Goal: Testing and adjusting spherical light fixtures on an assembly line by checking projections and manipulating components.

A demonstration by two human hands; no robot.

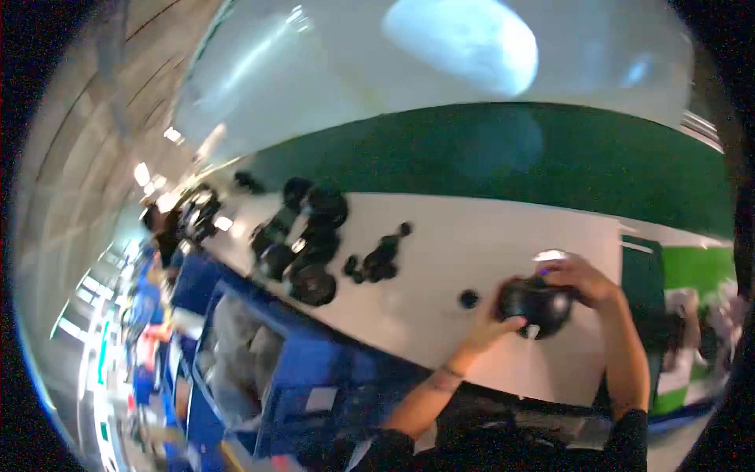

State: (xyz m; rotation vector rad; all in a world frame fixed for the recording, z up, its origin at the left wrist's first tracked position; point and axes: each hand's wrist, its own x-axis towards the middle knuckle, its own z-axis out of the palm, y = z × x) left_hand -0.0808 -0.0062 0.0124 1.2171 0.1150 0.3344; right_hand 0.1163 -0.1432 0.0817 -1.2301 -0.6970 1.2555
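Note:
A glossy black round object (543, 308), dome-like and blurred, is between my two hands above the white tabletop (429, 271). My left hand (489, 324) is wrapped around its left side, with the thumb along its lower front. Around its upper right side curl the fingers of my right hand (583, 280). A shiny pale rim (550, 256) shows behind the dome; whether it belongs to the same piece I cannot tell. Left of my hands lies a small black round part (469, 298). The side of the dome facing the table is hidden.
Several small black parts (381, 259) lie clustered farther left, beyond them a pile of larger black round pieces (311, 236). A dark green panel (487, 149) rises behind the table. A blue bin (303, 354) holding grey bags (244, 346) stands at the table's near left edge.

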